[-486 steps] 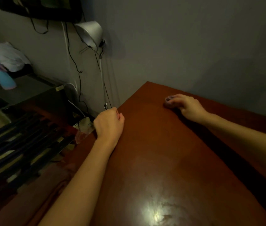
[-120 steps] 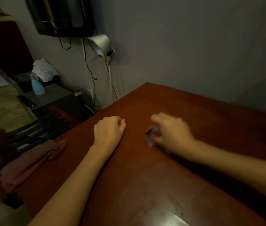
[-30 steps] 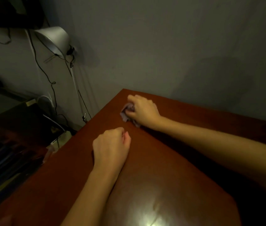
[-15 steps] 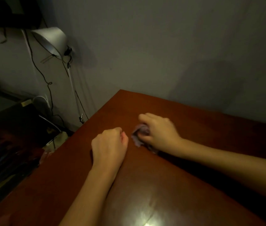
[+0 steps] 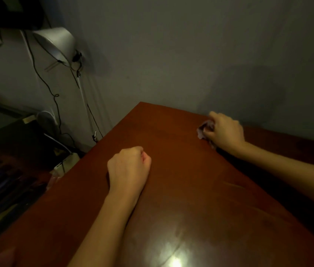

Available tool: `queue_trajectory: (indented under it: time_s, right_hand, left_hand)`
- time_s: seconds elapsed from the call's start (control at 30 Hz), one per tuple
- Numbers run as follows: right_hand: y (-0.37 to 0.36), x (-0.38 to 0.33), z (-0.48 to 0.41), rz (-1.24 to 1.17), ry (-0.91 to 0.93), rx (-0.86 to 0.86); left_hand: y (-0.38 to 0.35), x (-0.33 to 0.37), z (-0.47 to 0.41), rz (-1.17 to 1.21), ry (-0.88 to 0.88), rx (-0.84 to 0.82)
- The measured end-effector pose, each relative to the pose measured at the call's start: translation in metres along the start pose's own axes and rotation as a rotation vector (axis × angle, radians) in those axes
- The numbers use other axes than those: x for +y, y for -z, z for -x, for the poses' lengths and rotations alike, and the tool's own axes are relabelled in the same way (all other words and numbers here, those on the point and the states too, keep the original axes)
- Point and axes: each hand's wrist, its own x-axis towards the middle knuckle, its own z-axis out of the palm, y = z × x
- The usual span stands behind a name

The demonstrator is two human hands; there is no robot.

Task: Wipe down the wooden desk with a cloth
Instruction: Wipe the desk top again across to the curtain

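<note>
Two bare hands on the reddish-brown glossy wooden desk (image 5: 191, 189). Far left, off the desk: silver cone-shaded lamp (image 5: 56, 44) against the grey wall, black cables hanging beside it. Left hand (image 5: 128, 167) sits as a closed fist near the desk's left edge, fingers curled, holding nothing. Right hand (image 5: 224, 131), well apart near the far edge by the wall, grips a small crumpled purple-grey cloth (image 5: 202, 131) pressed against the desk.
</note>
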Motion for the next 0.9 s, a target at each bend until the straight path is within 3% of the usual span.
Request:
queue_trajectory:
  time_s: [0.17, 0.27, 0.4, 0.53, 0.67, 0.77, 0.9]
  right_hand:
    - [0.0, -0.108, 0.062, -0.159, 0.439, -0.112]
    - [-0.018, -0.119, 0.018, -0.204, 0.389, -0.101]
    - [-0.029, -0.046, -0.054, -0.142, 0.112, -0.008]
    - [-0.019, 0.017, -0.041, -0.013, -0.005, 0.047]
    - [0.0, 0.016, 0.025, -0.019, 0.087, 0.034]
    - [0.02, -0.008, 0.083, -0.108, 0.271, -0.017]
    - [0.049, -0.03, 0.116, -0.45, 0.405, -0.315]
  left_hand:
    - [-0.001, -0.003, -0.001, -0.042, 0.024, 0.012]
    - [-0.002, -0.006, 0.0, -0.035, 0.021, 0.025]
    - [-0.003, -0.007, -0.001, -0.021, 0.004, 0.024]
    - [-0.004, -0.007, -0.001, -0.023, -0.014, 0.029]
    - [-0.001, -0.005, -0.001, -0.021, -0.015, 0.03]
    - [0.005, 0.0, 0.0, 0.003, -0.045, 0.004]
    - [0.015, 0.013, 0.012, 0.144, -0.085, -0.092]
